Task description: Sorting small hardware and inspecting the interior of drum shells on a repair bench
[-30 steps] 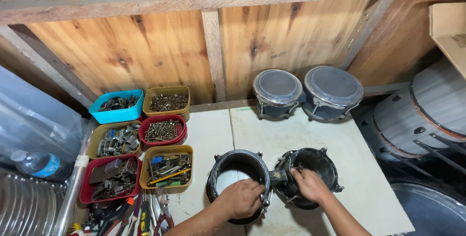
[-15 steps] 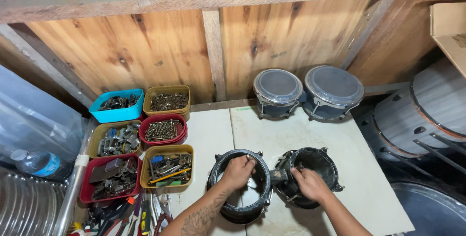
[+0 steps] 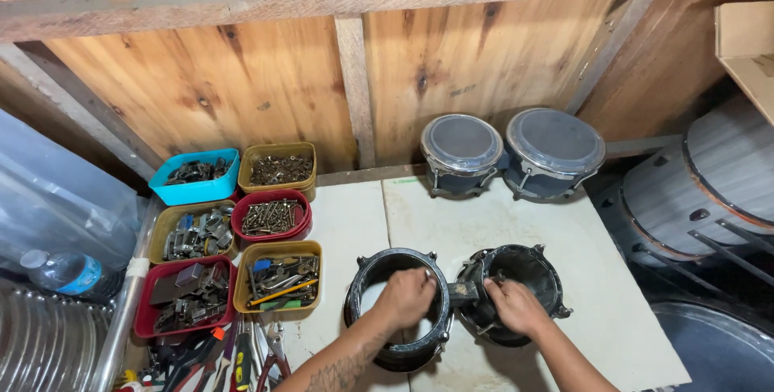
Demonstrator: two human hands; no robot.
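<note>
Near edge of table (image 3: 613, 311): L hand (image 3: 405, 298) reaches down inside L shell (image 3: 397, 308) of the black bongo pair, fingers curled; can't tell if it grips anything. R hand (image 3: 516, 306) closed on rim of R shell (image 3: 516, 291), next to centre block. Both shells bare, no heads fitted: work looks mid-way, heads and tuning still to do. L side: trays of screws (image 3: 270, 216) and hardware. Far back: finished bongo pair (image 3: 512, 150) w/ heads on, at wooden wall.
</note>
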